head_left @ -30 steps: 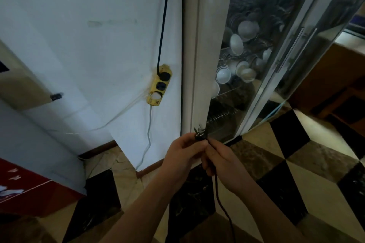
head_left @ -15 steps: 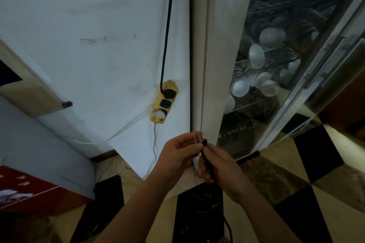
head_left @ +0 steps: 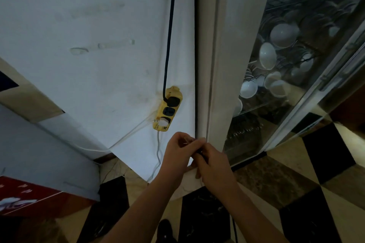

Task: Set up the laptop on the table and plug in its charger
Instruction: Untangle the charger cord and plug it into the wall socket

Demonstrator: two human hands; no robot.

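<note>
Here, both hands pinch the plug just below the yellow strip (head_left: 167,109).
Left hand (head_left: 177,154) and right hand (head_left: 212,163) close together around the mostly hidden plug (head_left: 198,152); light, rigid; best gripped by its body, off the prongs.

We see a glass-fronted cabinet (head_left: 308,92) at right holding white round bowls (head_left: 284,34) on wire racks. A black-and-cream checkered tile floor (head_left: 308,187) runs below. At lower left sits a red box with white markings (head_left: 23,199), against the pale painted wall (head_left: 83,25).
</note>
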